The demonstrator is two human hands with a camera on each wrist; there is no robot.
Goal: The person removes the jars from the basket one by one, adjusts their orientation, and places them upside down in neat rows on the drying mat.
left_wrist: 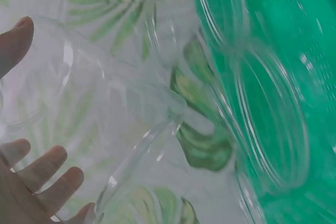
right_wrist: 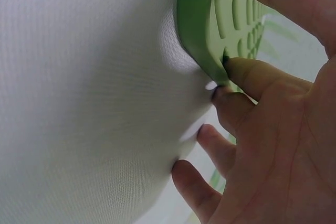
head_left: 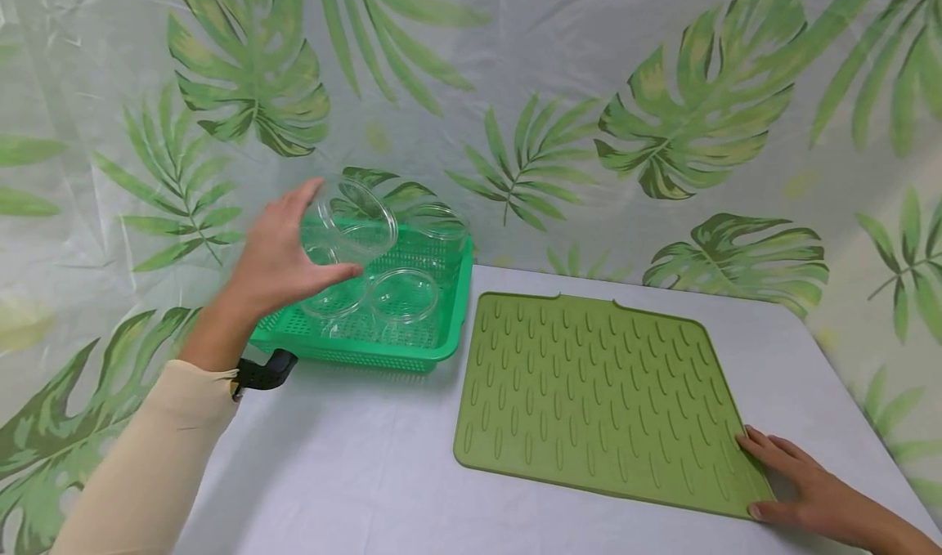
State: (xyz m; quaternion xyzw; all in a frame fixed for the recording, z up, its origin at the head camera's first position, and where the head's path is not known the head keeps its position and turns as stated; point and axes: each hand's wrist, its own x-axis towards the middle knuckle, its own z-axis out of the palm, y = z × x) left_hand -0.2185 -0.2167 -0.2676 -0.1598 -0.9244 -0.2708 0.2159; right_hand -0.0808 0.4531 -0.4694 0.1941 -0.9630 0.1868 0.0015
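Observation:
My left hand (head_left: 275,244) grips a clear, round, see-through cup (head_left: 374,199) between thumb and fingers, above a green perforated basket (head_left: 459,293). The cup is tilted, with its wide rim facing right in the head view. Several more clear cups (head_left: 405,295) stand in the basket; their overlapping outlines are hard to separate. In the left wrist view, the thumb (left_wrist: 16,45) and fingertips lie on opposite sides of the cup. At the front right, my right hand (head_left: 817,490) touches the edge of a green ridged mat (head_left: 589,391) with spread fingers.
A white cloth (head_left: 353,465) covers the table under the basket and mat. Behind them hangs a pale leaf-printed sheet (head_left: 530,40), close to the basket's back edge. A black strap (head_left: 268,369) sticks out from the left wrist.

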